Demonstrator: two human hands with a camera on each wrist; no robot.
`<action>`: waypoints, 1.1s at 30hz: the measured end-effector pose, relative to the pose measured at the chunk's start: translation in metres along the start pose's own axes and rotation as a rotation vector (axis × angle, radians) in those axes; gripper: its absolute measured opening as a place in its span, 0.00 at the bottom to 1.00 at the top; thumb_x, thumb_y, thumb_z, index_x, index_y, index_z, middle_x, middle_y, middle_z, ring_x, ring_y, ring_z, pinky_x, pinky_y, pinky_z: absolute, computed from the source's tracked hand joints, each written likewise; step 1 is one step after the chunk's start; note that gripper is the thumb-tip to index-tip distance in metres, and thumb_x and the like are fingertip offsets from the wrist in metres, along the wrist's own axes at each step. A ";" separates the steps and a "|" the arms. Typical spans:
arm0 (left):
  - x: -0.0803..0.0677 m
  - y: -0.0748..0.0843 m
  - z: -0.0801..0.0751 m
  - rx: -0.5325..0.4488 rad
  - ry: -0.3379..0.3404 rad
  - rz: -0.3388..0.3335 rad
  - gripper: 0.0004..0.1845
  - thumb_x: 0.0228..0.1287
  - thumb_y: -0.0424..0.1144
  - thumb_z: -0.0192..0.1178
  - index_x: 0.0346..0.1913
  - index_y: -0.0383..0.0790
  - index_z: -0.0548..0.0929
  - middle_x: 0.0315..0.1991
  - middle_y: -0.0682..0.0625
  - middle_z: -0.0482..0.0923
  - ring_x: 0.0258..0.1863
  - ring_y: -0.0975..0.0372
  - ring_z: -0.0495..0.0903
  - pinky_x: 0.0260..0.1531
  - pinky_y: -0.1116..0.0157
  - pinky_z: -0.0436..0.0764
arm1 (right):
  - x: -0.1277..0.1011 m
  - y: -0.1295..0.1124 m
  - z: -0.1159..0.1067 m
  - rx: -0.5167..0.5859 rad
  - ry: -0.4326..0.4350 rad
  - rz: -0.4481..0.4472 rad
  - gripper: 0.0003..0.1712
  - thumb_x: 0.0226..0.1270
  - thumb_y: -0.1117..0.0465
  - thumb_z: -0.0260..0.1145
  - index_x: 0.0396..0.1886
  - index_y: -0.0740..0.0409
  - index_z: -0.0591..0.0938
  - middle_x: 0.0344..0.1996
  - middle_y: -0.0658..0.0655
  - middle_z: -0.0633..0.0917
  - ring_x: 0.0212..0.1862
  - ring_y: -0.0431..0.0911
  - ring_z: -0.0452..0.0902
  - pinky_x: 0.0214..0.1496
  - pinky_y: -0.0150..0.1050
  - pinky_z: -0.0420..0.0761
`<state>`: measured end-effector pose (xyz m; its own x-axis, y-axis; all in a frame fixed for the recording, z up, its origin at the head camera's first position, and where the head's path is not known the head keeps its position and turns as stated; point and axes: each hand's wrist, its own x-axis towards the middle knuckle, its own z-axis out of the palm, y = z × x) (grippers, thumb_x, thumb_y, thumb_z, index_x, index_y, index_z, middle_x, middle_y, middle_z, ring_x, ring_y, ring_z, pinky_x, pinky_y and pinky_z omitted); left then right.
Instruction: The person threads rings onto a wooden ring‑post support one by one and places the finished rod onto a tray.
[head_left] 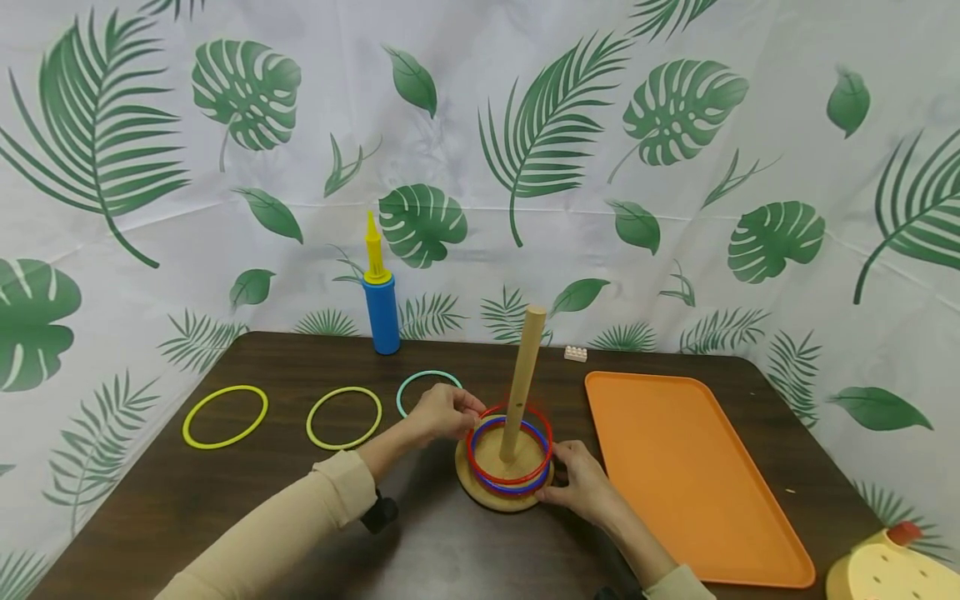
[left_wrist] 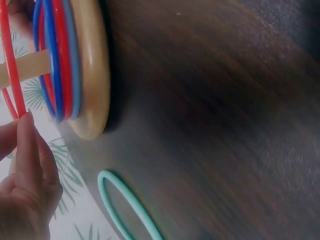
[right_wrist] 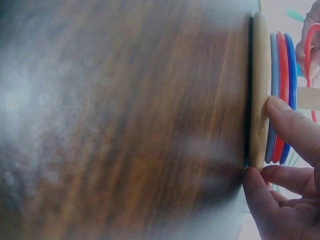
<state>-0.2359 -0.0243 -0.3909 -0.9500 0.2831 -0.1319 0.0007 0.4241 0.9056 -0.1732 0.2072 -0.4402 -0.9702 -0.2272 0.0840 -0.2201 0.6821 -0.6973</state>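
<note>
A wooden peg rises from a round wooden base. Stacked on the base are a grey-blue ring, a red ring and a blue ring. Above that stack, my left hand pinches another red ring between thumb and fingertips; this ring encircles the peg. On the other side, my right hand grips the rim of the base, its thumb on top and fingertips at the lower edge, close beside the stacked rings.
Left of the base lie a turquoise ring, a yellow-green ring and a yellow ring. A blue pump stands behind. To the right are an orange tray, a small pale brick and a yellow object.
</note>
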 end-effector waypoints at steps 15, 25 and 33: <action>0.004 -0.005 0.011 0.075 0.020 -0.033 0.07 0.53 0.26 0.64 0.36 0.32 0.85 0.25 0.50 0.82 0.21 0.66 0.79 0.24 0.66 0.84 | -0.001 0.000 -0.001 -0.004 0.015 -0.032 0.39 0.39 0.68 0.79 0.56 0.72 0.76 0.43 0.62 0.74 0.49 0.54 0.71 0.49 0.46 0.81; 0.008 -0.004 0.012 0.083 0.019 -0.058 0.06 0.53 0.25 0.64 0.36 0.32 0.85 0.24 0.50 0.81 0.21 0.64 0.80 0.22 0.66 0.84 | -0.001 -0.002 -0.001 0.016 0.018 -0.030 0.39 0.38 0.69 0.79 0.55 0.73 0.76 0.44 0.63 0.74 0.51 0.55 0.71 0.48 0.43 0.82; 0.007 -0.004 0.013 0.079 0.026 -0.065 0.06 0.54 0.26 0.64 0.36 0.32 0.85 0.27 0.48 0.82 0.22 0.63 0.81 0.24 0.66 0.84 | -0.002 -0.003 -0.001 -0.005 0.015 -0.018 0.40 0.38 0.68 0.79 0.56 0.72 0.75 0.43 0.62 0.74 0.50 0.54 0.71 0.49 0.45 0.81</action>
<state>-0.2390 -0.0133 -0.4008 -0.9567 0.2304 -0.1781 -0.0379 0.5078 0.8607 -0.1708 0.2069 -0.4376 -0.9674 -0.2293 0.1077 -0.2385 0.6812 -0.6922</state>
